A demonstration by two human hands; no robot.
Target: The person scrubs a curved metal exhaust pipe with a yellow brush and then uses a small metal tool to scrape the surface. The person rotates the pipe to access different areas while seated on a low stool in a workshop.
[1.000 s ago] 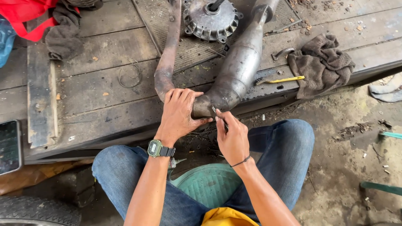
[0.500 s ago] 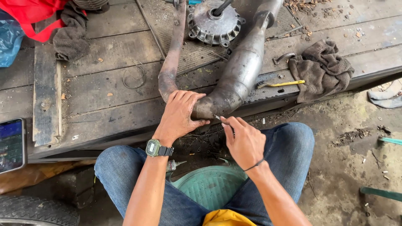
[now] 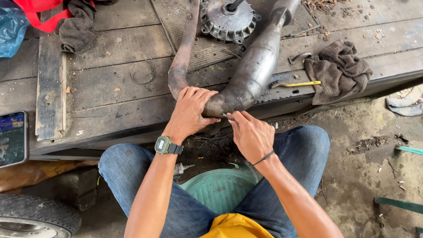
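Note:
A rusty, curved metal exhaust pipe lies on a worn wooden platform, its bend at the platform's front edge. My left hand, with a green wristwatch, wraps over the bend of the pipe and holds it. My right hand is just right of it, fingers pinched around a small thin metal tool whose tip touches the underside of the bend. The tool is mostly hidden in the hand.
A round finned metal hub lies behind the pipe. A yellow-handled tool and a dark rag lie to the right. A phone, a wooden plank, another rag at left. A green round stool below.
My right hand has shifted slightly right and lower, still pinching the small tool at the bend. My left hand stays on the pipe. The view has shifted a little.

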